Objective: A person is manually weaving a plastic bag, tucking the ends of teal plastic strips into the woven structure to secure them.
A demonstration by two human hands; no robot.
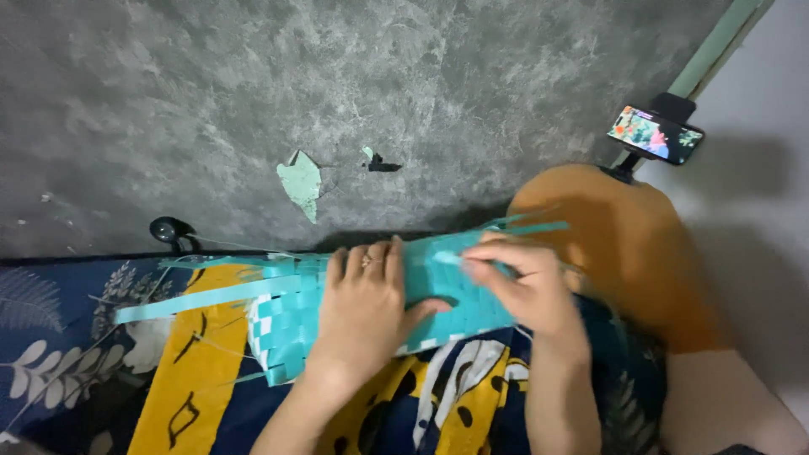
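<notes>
A teal and white woven strip mat [291,316] lies across my lap, with loose teal strips [194,297] sticking out to the left and right. My left hand [366,307] presses flat on the middle of the weave, a ring on one finger. My right hand [527,286] pinches a teal strip [451,258] at the weave's upper right edge. The part of the mat under both hands is hidden.
A blue, yellow and white patterned cloth [194,371] covers the lap and floor below. An orange cushion-like shape [624,244] sits at right. A phone on a stand [656,135] stands at upper right. The grey floor [337,93] has a chipped green patch [302,181]. A small black object [168,229] lies at left.
</notes>
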